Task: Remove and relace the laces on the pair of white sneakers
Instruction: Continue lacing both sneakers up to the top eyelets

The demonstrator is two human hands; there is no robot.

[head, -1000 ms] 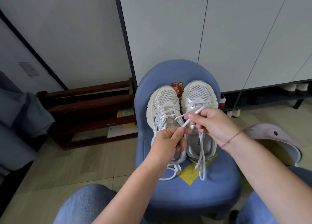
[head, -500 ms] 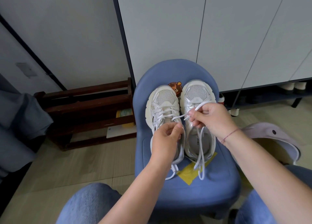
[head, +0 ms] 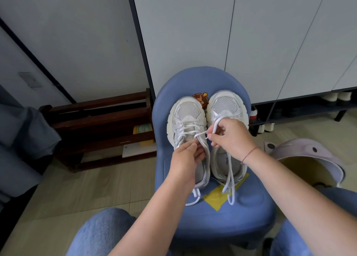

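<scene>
Both hands have slid up the shoes toward the toes, and the stretch of lace that stuck out straight from the right hand now arcs in a loop over its knuckles. That hand is curled round the lace, above the right-side sneaker. The left hand pinches a short strand between thumb and fingertips, and the strand runs across to the right hand. Both sneakers stand side by side, toes away, on the blue chair.

The left-side sneaker shows crossed lacing over its front. The right-side one looks mostly unlaced: its opening gapes and long loose ends trail over the yellow tape. Judging by this, the work is partway. Whether the lace is being pulled out or threaded back cannot be told. At least one shoe is left to finish.
</scene>
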